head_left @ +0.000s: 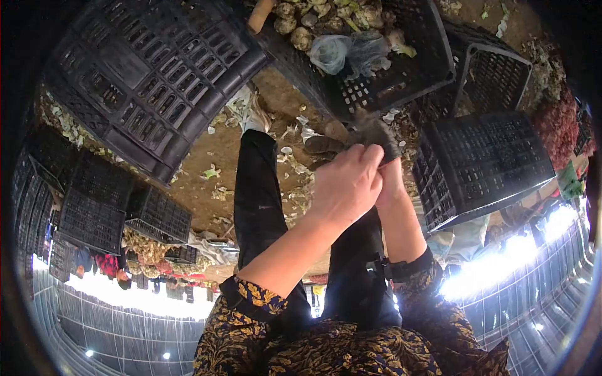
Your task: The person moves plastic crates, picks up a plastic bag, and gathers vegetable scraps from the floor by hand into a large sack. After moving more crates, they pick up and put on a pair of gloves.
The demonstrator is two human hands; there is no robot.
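Observation:
My left hand is closed, its fingers pinched at the near edge of a dark grey, glove-like cloth piece with a thin red edge. My right hand reaches up behind the left one. Its wrist shows, while its fingers seem to be inside the dark cloth and are hidden. Both hands meet above my right knee. Just left of the cloth is a brownish dark shape, too blurred to name. Above the hands stands a black plastic crate with round pale vegetables and a clear plastic bag.
A large upturned black crate stands at upper left, beside a wooden handle. Another black crate is on the right. Vegetable scraps litter the dirt floor. Stacked crates and people appear at far left.

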